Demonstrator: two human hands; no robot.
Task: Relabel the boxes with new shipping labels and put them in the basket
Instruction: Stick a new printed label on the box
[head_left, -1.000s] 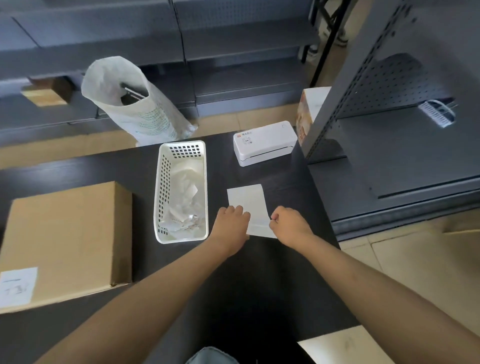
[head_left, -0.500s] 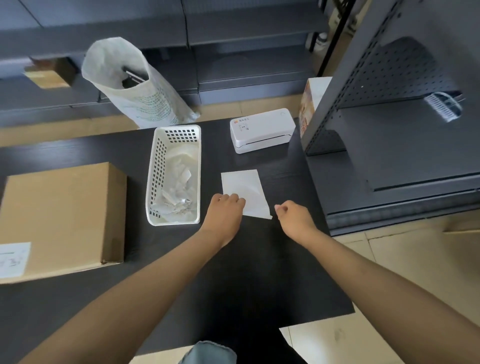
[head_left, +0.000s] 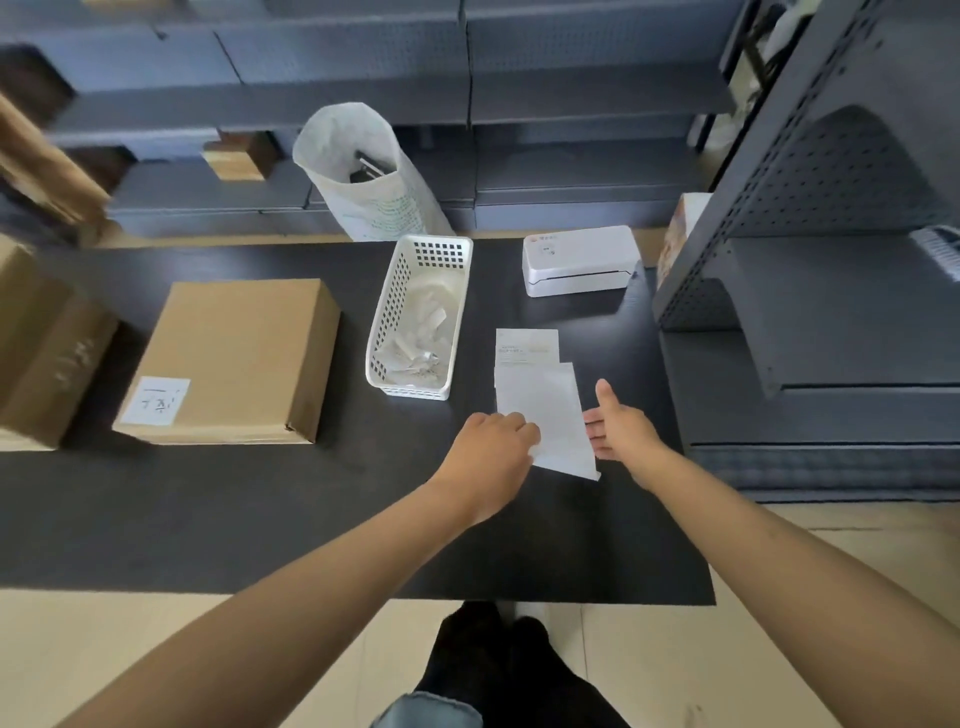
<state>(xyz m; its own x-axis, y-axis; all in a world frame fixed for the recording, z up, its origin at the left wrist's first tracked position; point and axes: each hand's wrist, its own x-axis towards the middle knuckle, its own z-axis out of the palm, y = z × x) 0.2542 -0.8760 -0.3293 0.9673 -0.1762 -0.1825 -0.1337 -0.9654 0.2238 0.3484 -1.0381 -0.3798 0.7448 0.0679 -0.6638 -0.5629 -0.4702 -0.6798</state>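
Observation:
A blank white label sheet (head_left: 545, 410) is lifted off the black table (head_left: 260, 509); my left hand (head_left: 496, 447) pinches its near left edge. A printed label (head_left: 527, 345) lies flat on the table just beyond it. My right hand (head_left: 621, 428) hovers at the sheet's right edge with fingers spread and thumb up, holding nothing. A flat cardboard box (head_left: 234, 358) with an old white label (head_left: 158, 400) on its near left corner rests on the table's left half. A white perforated basket (head_left: 421, 317) with crumpled paper scraps stands between box and labels.
A white label printer (head_left: 579, 260) stands at the table's far right. A white bag (head_left: 371, 176) stands behind the basket. Another cardboard box (head_left: 36, 343) is at the far left edge. Grey metal shelving (head_left: 810, 291) borders the table's right side.
My right hand let go of the sheet and opened. My left hand pulled the blank sheet nearer, uncovering the printed label beneath. The view shifted, and more of the left side shows.

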